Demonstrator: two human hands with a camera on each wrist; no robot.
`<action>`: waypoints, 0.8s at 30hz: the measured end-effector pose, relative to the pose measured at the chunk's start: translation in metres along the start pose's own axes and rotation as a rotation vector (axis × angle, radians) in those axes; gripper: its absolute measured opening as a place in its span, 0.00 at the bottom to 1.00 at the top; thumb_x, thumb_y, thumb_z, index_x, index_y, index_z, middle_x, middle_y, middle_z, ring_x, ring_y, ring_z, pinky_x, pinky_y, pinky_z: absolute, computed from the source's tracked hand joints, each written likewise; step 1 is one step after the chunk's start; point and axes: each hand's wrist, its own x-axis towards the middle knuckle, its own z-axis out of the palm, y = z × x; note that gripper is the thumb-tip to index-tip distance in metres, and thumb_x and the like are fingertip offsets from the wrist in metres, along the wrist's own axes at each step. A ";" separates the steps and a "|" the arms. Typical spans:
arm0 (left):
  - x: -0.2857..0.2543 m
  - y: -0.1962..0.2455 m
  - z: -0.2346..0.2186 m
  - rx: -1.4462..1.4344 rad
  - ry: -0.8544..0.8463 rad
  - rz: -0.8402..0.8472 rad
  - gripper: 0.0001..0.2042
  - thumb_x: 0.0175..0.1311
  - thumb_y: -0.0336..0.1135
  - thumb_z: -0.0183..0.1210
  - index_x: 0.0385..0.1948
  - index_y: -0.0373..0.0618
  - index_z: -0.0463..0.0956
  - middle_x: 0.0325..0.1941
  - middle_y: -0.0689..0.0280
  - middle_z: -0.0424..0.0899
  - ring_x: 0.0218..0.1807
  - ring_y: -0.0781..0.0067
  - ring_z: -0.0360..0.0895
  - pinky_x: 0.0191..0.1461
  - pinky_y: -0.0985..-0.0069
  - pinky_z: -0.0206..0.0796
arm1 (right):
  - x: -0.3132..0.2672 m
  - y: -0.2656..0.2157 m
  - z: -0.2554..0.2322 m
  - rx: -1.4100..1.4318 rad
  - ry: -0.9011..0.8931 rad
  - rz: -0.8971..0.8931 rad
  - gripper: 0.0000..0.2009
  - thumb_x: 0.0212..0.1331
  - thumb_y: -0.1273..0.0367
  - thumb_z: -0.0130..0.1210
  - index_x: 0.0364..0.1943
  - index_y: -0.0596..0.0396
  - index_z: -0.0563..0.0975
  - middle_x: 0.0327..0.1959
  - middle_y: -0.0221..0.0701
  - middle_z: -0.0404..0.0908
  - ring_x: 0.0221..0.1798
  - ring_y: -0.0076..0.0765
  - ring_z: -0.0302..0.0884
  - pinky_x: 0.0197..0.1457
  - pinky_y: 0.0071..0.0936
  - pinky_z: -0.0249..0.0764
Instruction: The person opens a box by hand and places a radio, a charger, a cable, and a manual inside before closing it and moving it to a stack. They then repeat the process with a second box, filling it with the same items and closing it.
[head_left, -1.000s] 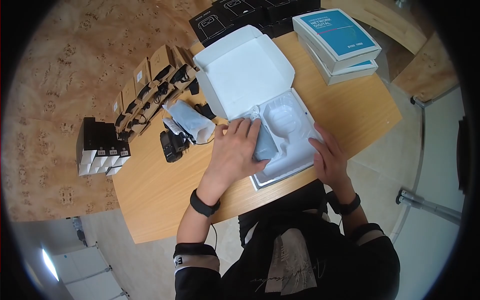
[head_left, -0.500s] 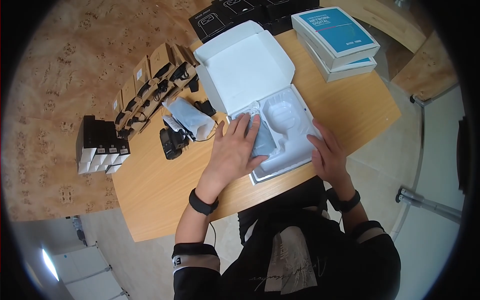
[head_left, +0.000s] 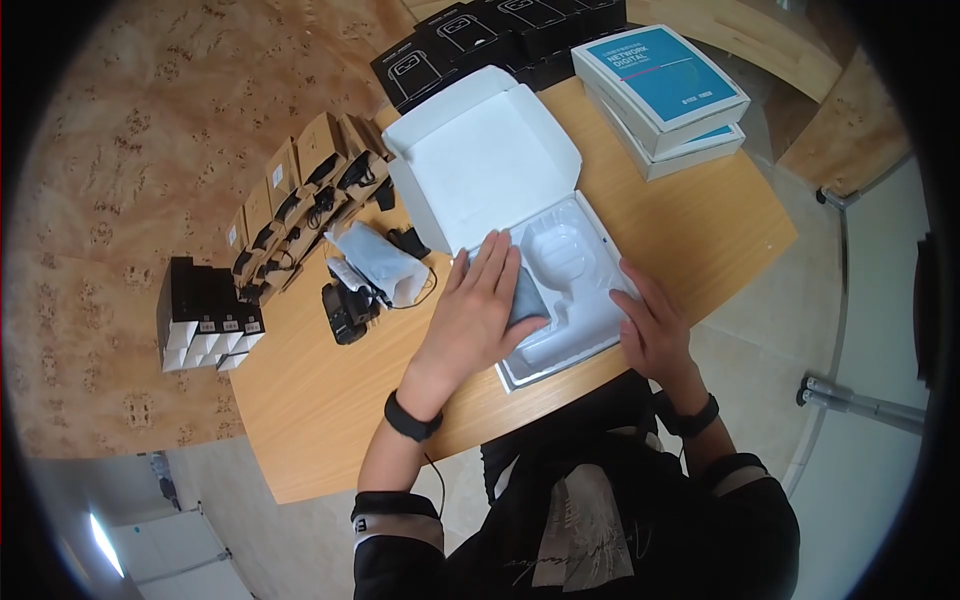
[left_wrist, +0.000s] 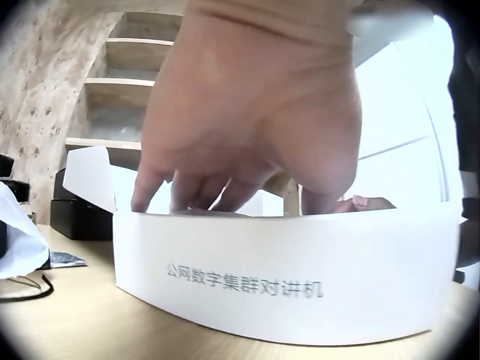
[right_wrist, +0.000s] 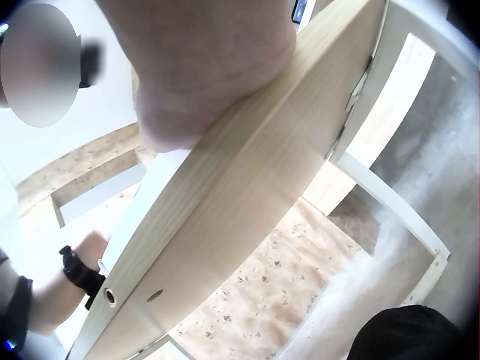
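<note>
An open white box with its lid folded back stands on the table, a moulded white tray inside. In the tray's left compartment lies a grey-blue item in a clear bag, partly covered by my left hand. That hand lies over it with fingers nearly straight and thumb spread. Its fingertips dip behind the box's printed front wall in the left wrist view. My right hand rests at the box's right rim, fingers loosely bent. The tray's round recess holds nothing.
Left of the box are a bagged white bundle and a black device with a cable. Brown cartons line the left edge, near black-and-white boxes. Black boxes and two blue-topped boxes stand behind.
My left hand's fingers have straightened from a curled grasp on the bagged item and now lie flatter over it. The right hand stays at the rim. The head view has shifted slightly.
</note>
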 end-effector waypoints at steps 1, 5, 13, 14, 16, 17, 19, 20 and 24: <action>-0.002 0.003 0.000 -0.001 -0.004 0.010 0.37 0.61 0.51 0.64 0.63 0.27 0.67 0.70 0.43 0.67 0.70 0.43 0.66 0.72 0.57 0.60 | 0.000 -0.001 0.000 0.001 -0.001 -0.001 0.13 0.56 0.71 0.54 0.45 0.58 0.80 0.62 0.44 0.76 0.53 0.53 0.79 0.51 0.40 0.78; -0.012 0.022 0.005 0.059 -0.031 -0.113 0.41 0.60 0.55 0.64 0.63 0.23 0.64 0.66 0.39 0.70 0.69 0.42 0.66 0.72 0.53 0.59 | 0.001 0.001 -0.001 0.011 -0.014 0.003 0.14 0.56 0.70 0.53 0.45 0.59 0.81 0.62 0.44 0.76 0.54 0.53 0.79 0.52 0.41 0.78; -0.012 0.025 0.000 -0.014 -0.087 -0.140 0.46 0.48 0.51 0.72 0.62 0.22 0.65 0.62 0.35 0.69 0.65 0.36 0.68 0.69 0.56 0.62 | 0.002 0.002 -0.002 0.004 -0.037 0.014 0.14 0.58 0.69 0.52 0.45 0.59 0.81 0.61 0.45 0.77 0.55 0.53 0.79 0.53 0.42 0.78; -0.012 0.024 0.000 -0.012 -0.094 -0.144 0.46 0.48 0.51 0.72 0.62 0.22 0.65 0.62 0.35 0.69 0.65 0.36 0.68 0.69 0.56 0.62 | 0.002 0.002 -0.001 0.003 -0.033 0.013 0.14 0.58 0.69 0.51 0.44 0.59 0.81 0.61 0.45 0.77 0.55 0.54 0.79 0.52 0.42 0.77; -0.013 0.025 0.001 -0.070 -0.077 -0.172 0.45 0.47 0.49 0.73 0.61 0.22 0.65 0.62 0.34 0.69 0.65 0.36 0.68 0.69 0.55 0.63 | 0.001 0.002 -0.001 0.001 -0.038 0.020 0.14 0.58 0.68 0.51 0.44 0.59 0.81 0.61 0.45 0.77 0.54 0.54 0.80 0.52 0.42 0.77; -0.013 0.025 0.000 -0.070 -0.080 -0.178 0.45 0.47 0.49 0.73 0.61 0.22 0.65 0.62 0.34 0.69 0.65 0.36 0.68 0.69 0.55 0.63 | 0.001 0.002 -0.001 -0.007 -0.041 0.021 0.14 0.59 0.68 0.51 0.44 0.59 0.81 0.61 0.45 0.77 0.54 0.54 0.80 0.51 0.42 0.78; -0.012 0.023 -0.001 -0.130 -0.066 -0.196 0.42 0.47 0.46 0.74 0.61 0.23 0.67 0.61 0.34 0.70 0.63 0.35 0.69 0.67 0.55 0.65 | 0.000 0.003 0.000 -0.010 -0.039 0.018 0.14 0.59 0.67 0.50 0.44 0.58 0.81 0.61 0.45 0.77 0.54 0.54 0.80 0.51 0.42 0.78; -0.011 0.022 -0.003 -0.130 -0.067 -0.200 0.42 0.47 0.46 0.74 0.61 0.23 0.67 0.61 0.34 0.70 0.63 0.35 0.69 0.67 0.55 0.65 | 0.000 0.003 0.000 -0.018 -0.036 0.015 0.14 0.60 0.67 0.50 0.44 0.58 0.82 0.61 0.45 0.77 0.54 0.54 0.80 0.51 0.42 0.78; -0.005 0.008 -0.015 -0.186 -0.094 -0.170 0.40 0.45 0.44 0.73 0.59 0.25 0.70 0.59 0.36 0.72 0.61 0.38 0.71 0.64 0.56 0.68 | 0.000 0.004 0.000 -0.016 -0.040 0.011 0.14 0.61 0.66 0.50 0.43 0.58 0.82 0.61 0.44 0.77 0.54 0.53 0.80 0.51 0.42 0.78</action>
